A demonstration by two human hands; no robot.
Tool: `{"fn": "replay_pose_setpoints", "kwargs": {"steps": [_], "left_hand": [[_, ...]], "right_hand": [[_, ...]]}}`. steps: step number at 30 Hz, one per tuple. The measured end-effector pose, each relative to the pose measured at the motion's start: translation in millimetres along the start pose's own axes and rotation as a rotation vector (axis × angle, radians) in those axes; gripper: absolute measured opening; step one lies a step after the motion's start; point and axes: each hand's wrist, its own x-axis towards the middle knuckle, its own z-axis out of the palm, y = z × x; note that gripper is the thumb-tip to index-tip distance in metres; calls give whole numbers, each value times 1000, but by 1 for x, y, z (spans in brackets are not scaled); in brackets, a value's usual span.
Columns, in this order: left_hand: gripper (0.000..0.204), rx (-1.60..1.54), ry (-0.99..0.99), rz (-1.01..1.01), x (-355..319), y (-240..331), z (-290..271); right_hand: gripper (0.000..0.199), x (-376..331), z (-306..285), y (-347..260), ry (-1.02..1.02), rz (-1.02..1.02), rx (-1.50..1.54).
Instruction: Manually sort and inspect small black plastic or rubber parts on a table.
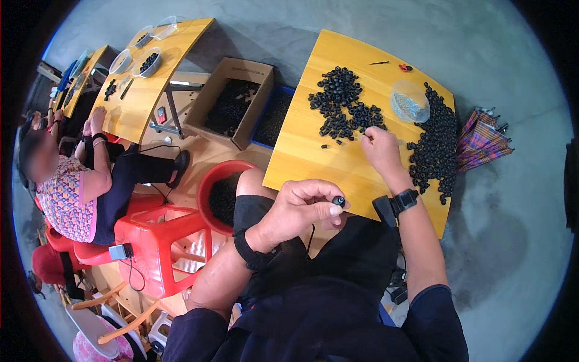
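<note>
Pinching a small black ring (339, 201) between thumb and fingertips, the left hand (301, 208) sits at the near edge of the yellow bench (313, 151). At 1 o'clock from it, the right hand (380, 148) rests on the bench, fingers curled narrow, touching a pile of black rings (344, 102). A clear bowl (410, 101) stands at 2 o'clock beyond, beside a larger heap (437, 145).

Both forearms come up from the lower edge, bare below dark sleeves, each with a black band at the wrist. The left hand (301, 208) sits close to the body — knuckles up, fingers curled, thumb and forefinger pinched together. The right arm stretches farther forward, its hand (379, 148) loosely closed, fingertips pointing away.
</note>
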Motion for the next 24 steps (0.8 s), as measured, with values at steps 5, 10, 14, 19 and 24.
{"fn": "replay_pose_setpoints", "kwargs": {"steps": [5,10,14,19,24], "left_hand": [[12,20,8,114,2,3,7],[15,40,-8,114,-7,14,15],[16,62,13,210,-13,20,19],[14,50,60,180,-14,28,21],[14,110,16,224,-23,23,20]], "right_hand": [[6,-23,-29,-16,-79,103,521],[12,-54,-72,-65,-86,220,899],[16,-71,-95,-80,-158,154,962],[13,-84,-110,-101,-220,126,1217],[12,-95,-121,-127,-248,99,1333]]}}
